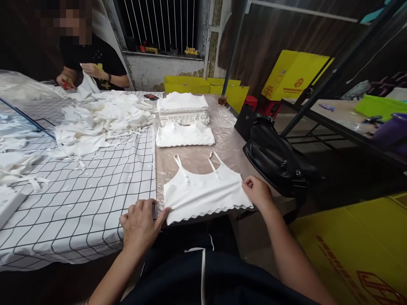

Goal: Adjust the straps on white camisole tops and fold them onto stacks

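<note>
A white cropped camisole [206, 192] with thin straps and a scalloped hem lies flat at the table's front edge. My left hand [141, 222] rests beside its lower left corner, fingers spread over the tablecloth and the thumb touching the fabric. At the opposite side, my right hand [258, 192] pinches the camisole's side edge between thumb and curled fingers. Diagonal creases run across the cloth between both hands. Just behind lies a folded white camisole pile [186, 134], with a taller stack of white garments [182, 103] beyond it.
Loose white garments [104, 114] heap on the checked tablecloth [104, 199]. Black bags [276, 154] sit along the table's right edge, near a glass of dark drink [222, 100]. A co-worker [95, 63] holds white cloth across the table. Yellow boxes [356, 245] stand at right.
</note>
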Demonstrator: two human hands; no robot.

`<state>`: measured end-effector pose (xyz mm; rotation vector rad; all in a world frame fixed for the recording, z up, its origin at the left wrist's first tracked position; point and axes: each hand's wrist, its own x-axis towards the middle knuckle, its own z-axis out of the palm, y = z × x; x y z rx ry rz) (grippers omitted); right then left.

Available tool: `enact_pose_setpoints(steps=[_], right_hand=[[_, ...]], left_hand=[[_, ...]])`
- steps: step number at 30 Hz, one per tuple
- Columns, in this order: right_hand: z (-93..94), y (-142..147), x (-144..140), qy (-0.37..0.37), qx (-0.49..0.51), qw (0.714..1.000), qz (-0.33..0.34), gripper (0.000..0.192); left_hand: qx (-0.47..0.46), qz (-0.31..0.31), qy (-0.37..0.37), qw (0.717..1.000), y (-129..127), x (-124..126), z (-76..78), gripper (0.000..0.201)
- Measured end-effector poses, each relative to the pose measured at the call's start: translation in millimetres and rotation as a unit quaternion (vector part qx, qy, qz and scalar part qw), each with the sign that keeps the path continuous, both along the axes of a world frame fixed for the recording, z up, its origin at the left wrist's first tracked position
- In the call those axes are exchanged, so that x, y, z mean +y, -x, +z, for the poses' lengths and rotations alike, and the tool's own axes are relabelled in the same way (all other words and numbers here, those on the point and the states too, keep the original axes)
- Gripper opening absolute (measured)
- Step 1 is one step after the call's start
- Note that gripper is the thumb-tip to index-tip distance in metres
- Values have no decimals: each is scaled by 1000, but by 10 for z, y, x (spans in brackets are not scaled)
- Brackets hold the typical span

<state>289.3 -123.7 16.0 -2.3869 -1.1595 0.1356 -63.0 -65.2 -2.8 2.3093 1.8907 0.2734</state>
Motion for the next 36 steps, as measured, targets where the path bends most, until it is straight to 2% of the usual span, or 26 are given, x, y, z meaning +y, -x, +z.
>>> enact_pose_setpoints(steps=[3,6,9,11,12,13,16,17,18,19,21,23,26,28,30,32,34,36], right_hand=[[-22,-7,-165,30,6,999,-19,33],[-38,54,-262,71,25,997,24,33],[-56,115,-272,34,51,997,40,23],[-66,137,-261,-22,113,993,33,21],[-62,143,-257,-54,165,984,27,22],[-48,145,-255,-83,226,970,23,25],[91,134,-242,-140,414,899,14,39],[171,121,-224,-155,465,872,12,43],[262,103,-191,-170,507,845,13,46],[360,79,-138,-183,541,821,17,47],[560,22,48,-198,589,783,27,45],[754,-42,354,-195,607,769,44,38],[1084,-146,1001,-209,598,771,66,28],[1344,-231,1488,-253,580,771,74,25],[1588,-327,1952,-311,552,769,92,22],[1727,-414,2341,-335,518,778,120,19],[1690,-456,2624,-317,486,803,137,14],[1464,-429,2787,-258,459,841,128,12]], left_hand=[[-1,1,-1,1000,-37,-14,27,47],[-15,-17,17,1000,-144,-13,59,38],[-83,-43,42,995,-256,13,81,25],[-200,-21,70,977,-295,33,91,25],[-284,2,100,954,-300,40,102,29],[-377,27,141,915,-293,46,125,34],[-608,76,283,738,-222,68,301,46],[-648,85,322,685,-189,87,398,49],[-672,94,351,645,-155,120,511,49],[-686,104,369,618,-125,172,631,48],[-701,125,375,593,-91,352,875,40],[-706,131,351,600,-107,649,1105,32],[-696,104,291,649,-235,1283,1462,25],[-690,59,233,682,-356,1758,1742,22],[-698,-17,135,703,-462,2203,2023,19],[-680,-67,40,730,-528,2568,2217,15],[-650,-80,-11,756,-553,2835,2226,19],[-627,-53,5,777,-559,2998,2004,24]])
